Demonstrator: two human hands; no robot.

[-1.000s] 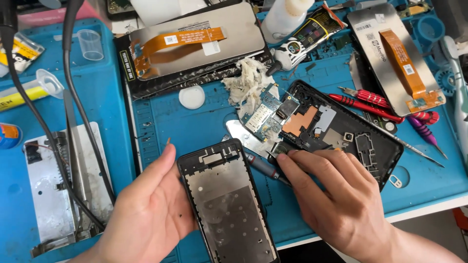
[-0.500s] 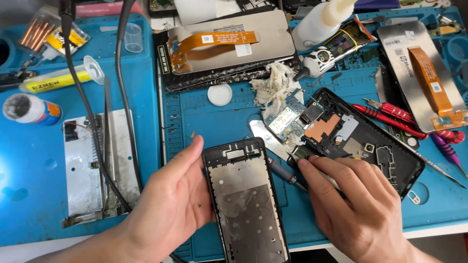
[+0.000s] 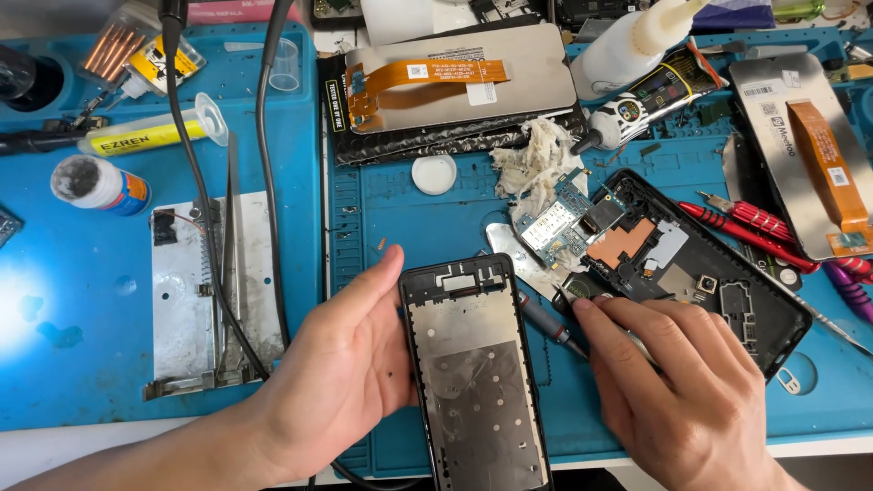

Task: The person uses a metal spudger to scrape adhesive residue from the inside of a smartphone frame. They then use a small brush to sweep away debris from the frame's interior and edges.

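A black phone frame (image 3: 473, 373) with a bare metal inner plate lies upright on the blue mat (image 3: 382, 227). My left hand (image 3: 332, 382) grips its left edge, thumb up along the side. My right hand (image 3: 677, 391) rests just right of the frame, over the lower corner of an opened black phone housing (image 3: 718, 282). Its thumb and forefinger are pinched on a thin dark pointed tool (image 3: 560, 293). A dark-handled screwdriver (image 3: 546, 323) lies between the frame and this hand. A small circuit board (image 3: 555, 223) sits by the housing's top left.
Two display panels with orange flex cables lie at the top centre (image 3: 455, 91) and far right (image 3: 800, 145). Red screwdrivers (image 3: 746, 223), a white bottle (image 3: 627, 45), a wad of tissue (image 3: 536, 164), a white cap (image 3: 434, 173), a metal plate (image 3: 205, 291), black cables (image 3: 264, 182) and a yellow syringe (image 3: 145, 136) surround the hands.
The view has swung left, bringing more of the left mat into sight. Both hands stay at the frame and housing; my right fingertips have edged toward the housing's corner.
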